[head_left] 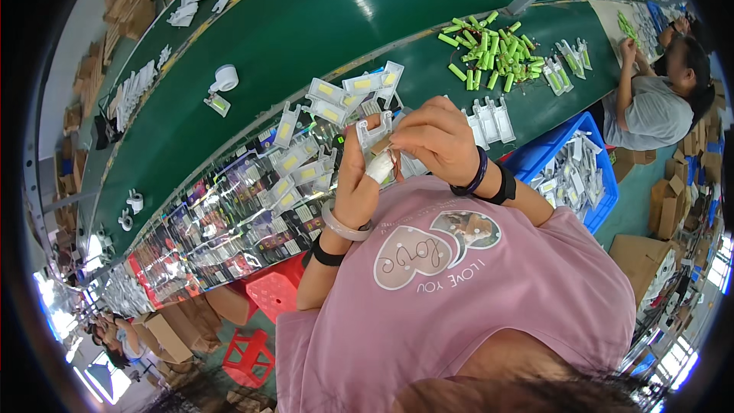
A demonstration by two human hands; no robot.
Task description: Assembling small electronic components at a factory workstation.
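In front of my chest, my left hand holds a white plastic housing between its fingers, with one end pointing up. A white wrapping covers one digit of this hand. My right hand meets the housing from the other side, its thumb and fingertips pinched together at the lower edge. A small tan piece shows by those fingertips; its kind cannot be made out. Just beyond my hands lie several white housings with yellow light panels. Beside my right hand stands a row of white housings.
Green cylindrical batteries with wires are heaped on the green bench. A blue crate of white parts stands at right, near a seated co-worker. Printed packages cover the bench at left; red stools stand below.
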